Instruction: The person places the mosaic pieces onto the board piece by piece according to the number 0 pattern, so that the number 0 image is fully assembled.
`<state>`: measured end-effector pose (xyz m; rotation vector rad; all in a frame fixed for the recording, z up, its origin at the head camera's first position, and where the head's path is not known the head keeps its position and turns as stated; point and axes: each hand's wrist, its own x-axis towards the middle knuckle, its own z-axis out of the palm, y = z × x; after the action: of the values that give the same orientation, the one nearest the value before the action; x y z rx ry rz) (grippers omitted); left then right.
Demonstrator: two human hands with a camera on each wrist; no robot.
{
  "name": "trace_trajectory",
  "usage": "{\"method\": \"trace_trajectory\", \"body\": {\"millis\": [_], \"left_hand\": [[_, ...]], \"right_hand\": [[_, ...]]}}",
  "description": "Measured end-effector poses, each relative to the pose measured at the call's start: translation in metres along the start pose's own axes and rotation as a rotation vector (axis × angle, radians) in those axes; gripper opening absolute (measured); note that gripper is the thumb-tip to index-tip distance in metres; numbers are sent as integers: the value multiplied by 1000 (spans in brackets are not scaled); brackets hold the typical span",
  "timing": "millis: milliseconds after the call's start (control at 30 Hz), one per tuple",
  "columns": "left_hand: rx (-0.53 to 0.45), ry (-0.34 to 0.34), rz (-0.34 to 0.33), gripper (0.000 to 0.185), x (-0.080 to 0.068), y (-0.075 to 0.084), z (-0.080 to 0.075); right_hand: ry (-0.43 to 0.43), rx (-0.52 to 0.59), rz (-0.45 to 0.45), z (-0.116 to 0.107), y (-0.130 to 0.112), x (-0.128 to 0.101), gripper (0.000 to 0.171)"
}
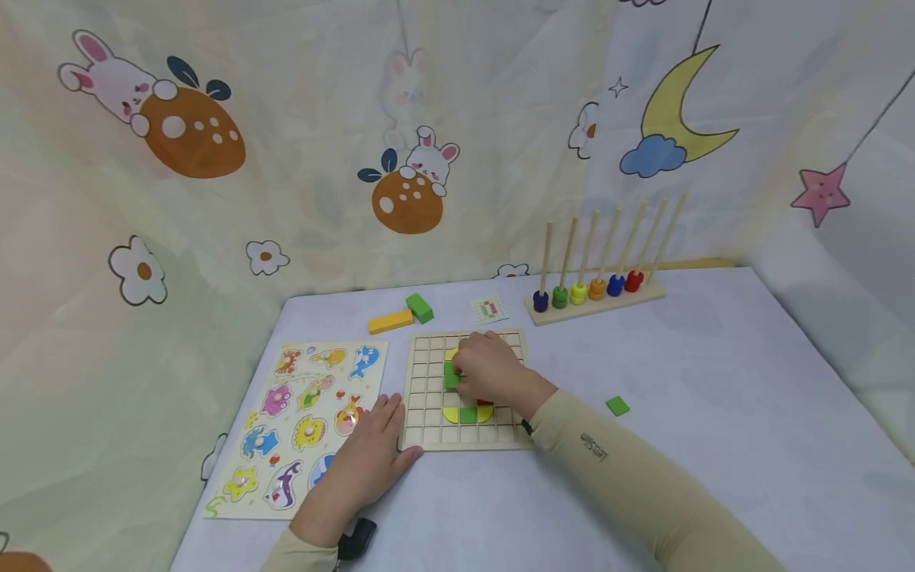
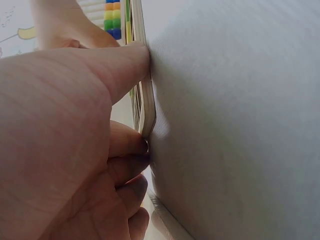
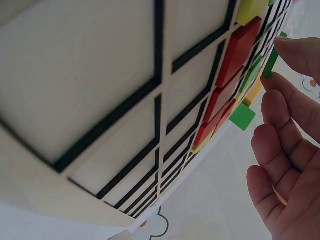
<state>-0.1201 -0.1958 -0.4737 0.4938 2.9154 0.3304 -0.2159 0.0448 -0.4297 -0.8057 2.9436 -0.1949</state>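
My right hand (image 1: pixel 493 369) is over a wooden grid board (image 1: pixel 425 397). In the right wrist view its thumb and index finger pinch a thin green square tile (image 3: pixel 272 61) just off the grid. Red tiles (image 3: pixel 240 50), a yellow tile (image 3: pixel 250 11) and other green pieces sit in the grid cells. In the head view my fingers cover part of this pattern. My left hand (image 1: pixel 368 457) rests at the board's lower left corner, its fingers extended and its thumb (image 2: pixel 127 62) touching the board's edge. That hand also overlaps the sea-animal puzzle board (image 1: pixel 293 469).
Behind the grid board lie a yellow block (image 1: pixel 390 322), a green block (image 1: pixel 419 307) and a pattern card (image 1: pixel 489 310). A peg stand (image 1: pixel 600 308) with coloured beads is at the back right. One loose green tile (image 1: pixel 618 406) lies right of my right forearm.
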Motion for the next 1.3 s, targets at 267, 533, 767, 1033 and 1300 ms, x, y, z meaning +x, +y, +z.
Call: {"method": "trace_trajectory", "body": {"millis": [267, 533, 767, 1033, 1300], "left_hand": [[-9, -3, 0, 85, -1, 2, 2], [-9, 0, 6, 84, -2, 2, 3], [-16, 1, 6, 84, -3, 2, 2], [-2, -14, -3, 85, -4, 2, 2], [-1, -7, -6, 85, -2, 1, 0]], "right_hand": [[-6, -14, 8, 8, 0, 1, 6], [16, -9, 8, 10, 0, 1, 9], [11, 4, 11, 10, -1, 0, 8], [6, 17, 16, 11, -1, -1, 9], [54, 26, 37, -8, 12, -15, 16]]}}
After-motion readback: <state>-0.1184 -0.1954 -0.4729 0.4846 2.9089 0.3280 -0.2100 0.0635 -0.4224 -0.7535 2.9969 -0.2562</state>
